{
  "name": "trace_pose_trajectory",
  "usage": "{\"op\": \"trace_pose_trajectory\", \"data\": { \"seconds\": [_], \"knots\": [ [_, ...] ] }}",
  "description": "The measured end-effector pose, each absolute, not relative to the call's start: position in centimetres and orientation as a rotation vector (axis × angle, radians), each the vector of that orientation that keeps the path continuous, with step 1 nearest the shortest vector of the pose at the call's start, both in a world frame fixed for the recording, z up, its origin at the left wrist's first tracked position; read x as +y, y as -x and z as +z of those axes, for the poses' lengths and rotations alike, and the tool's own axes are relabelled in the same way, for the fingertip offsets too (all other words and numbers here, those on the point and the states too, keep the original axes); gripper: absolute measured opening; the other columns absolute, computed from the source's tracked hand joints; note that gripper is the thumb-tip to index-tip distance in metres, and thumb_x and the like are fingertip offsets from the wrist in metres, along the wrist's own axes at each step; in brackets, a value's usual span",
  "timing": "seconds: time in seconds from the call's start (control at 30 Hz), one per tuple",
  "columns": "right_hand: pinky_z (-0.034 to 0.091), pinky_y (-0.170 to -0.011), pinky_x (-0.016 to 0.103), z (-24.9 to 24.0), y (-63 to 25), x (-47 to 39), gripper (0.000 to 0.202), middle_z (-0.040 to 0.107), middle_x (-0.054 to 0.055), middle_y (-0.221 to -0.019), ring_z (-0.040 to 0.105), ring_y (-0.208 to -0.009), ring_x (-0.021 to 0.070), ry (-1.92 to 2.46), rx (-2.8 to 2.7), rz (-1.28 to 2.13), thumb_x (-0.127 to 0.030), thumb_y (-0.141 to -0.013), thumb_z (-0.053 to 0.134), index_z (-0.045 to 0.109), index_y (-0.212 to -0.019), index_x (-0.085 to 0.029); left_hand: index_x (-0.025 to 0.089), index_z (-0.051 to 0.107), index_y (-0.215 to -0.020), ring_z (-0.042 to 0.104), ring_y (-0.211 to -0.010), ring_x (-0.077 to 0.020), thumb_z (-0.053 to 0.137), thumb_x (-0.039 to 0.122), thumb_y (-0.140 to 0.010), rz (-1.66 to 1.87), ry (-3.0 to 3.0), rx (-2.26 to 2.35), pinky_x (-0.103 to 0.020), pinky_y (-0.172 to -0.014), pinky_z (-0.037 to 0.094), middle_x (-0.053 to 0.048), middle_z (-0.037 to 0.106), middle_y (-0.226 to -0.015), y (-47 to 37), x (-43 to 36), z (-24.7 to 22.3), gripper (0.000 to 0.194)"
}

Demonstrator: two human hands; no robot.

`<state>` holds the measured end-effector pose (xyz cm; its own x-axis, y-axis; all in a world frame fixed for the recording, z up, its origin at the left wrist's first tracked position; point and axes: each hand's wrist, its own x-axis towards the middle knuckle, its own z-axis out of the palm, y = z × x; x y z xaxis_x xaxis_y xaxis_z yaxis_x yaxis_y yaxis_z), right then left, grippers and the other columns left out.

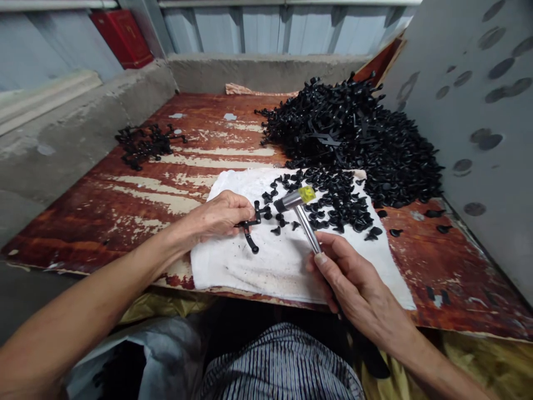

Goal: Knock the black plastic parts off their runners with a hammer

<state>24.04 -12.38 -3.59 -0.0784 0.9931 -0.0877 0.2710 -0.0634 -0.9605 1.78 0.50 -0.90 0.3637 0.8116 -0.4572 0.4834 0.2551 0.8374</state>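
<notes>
My left hand (pixel 225 215) pinches a black jointed bracket (pixel 252 225) with several arms over the white cloth (pixel 233 266). One of its arms points down toward me and ends in a round tip. In my right hand (pixel 350 272) is a mallet (pixel 307 228) with a metal shaft, its head tilted above the cloth. The head has a yellow face on the right and a black face on the left, close to the bracket. Whether the black face touches it I cannot tell. Small black knob-like pieces (pixel 333 194) lie scattered on the cloth beyond the mallet.
A tall heap of black parts (pixel 341 122) fills the back right of the worn red-brown board (pixel 195 116). A smaller pile of black brackets (pixel 145 144) lies at the left. A grey panel (pixel 470 111) stands at right; a red box (pixel 122 39) rests on the concrete ledge.
</notes>
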Motion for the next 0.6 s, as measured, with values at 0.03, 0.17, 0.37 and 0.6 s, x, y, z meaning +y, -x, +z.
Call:
{"op": "trace_pose_trajectory", "data": {
  "seconds": [0.03,0.17,0.37,0.6],
  "knots": [
    [0.055,-0.053,0.028,-3.3,-24.1,-12.3,0.032,0.065,0.005,-0.089,0.063,-0.068,0.0167,1.449,-1.531,1.078,-0.04,-0.1,0.046,0.052,-0.128,-0.025,0.014,0.057,-0.06,0.034,-0.033,-0.003,0.059,0.015,-0.081,0.337,-1.392,1.282,-0.018,-0.034,0.018,0.0,0.054,-0.051,-1.8,0.6,-0.8,0.021],
    [0.055,-0.095,0.045,-2.3,-24.3,-11.5,0.047,0.065,0.015,-0.126,0.066,-0.111,0.0258,1.349,-1.845,0.673,-0.024,-0.1,0.043,0.041,-0.147,-0.021,0.014,0.059,-0.06,0.035,-0.032,-0.0029,0.061,0.011,-0.08,0.323,-1.389,1.287,-0.017,-0.033,0.019,0.0,0.055,-0.05,-1.8,1.0,-0.6,0.021],
    [0.05,-0.106,0.042,-2.5,-24.3,-10.6,0.063,0.058,0.011,-0.144,0.058,-0.128,0.0226,1.186,-2.021,0.403,-0.005,-0.094,0.041,0.036,-0.154,-0.024,0.012,0.061,-0.06,0.036,-0.03,-0.0026,0.064,0.011,-0.078,0.29,-1.361,1.249,-0.016,-0.032,0.018,0.0,0.055,-0.048,-1.7,1.6,-0.4,0.018],
    [0.061,-0.082,0.038,-2.6,-24.8,-10.3,0.062,0.071,0.015,-0.119,0.071,-0.097,0.0226,1.202,-2.194,0.317,-0.002,-0.091,0.041,0.04,-0.152,-0.017,0.013,0.06,-0.056,0.036,-0.03,-0.0032,0.062,0.007,-0.076,0.322,-1.38,1.286,-0.016,-0.032,0.02,-0.001,0.056,-0.047,-1.8,1.5,-0.5,0.021]
  ]
}}
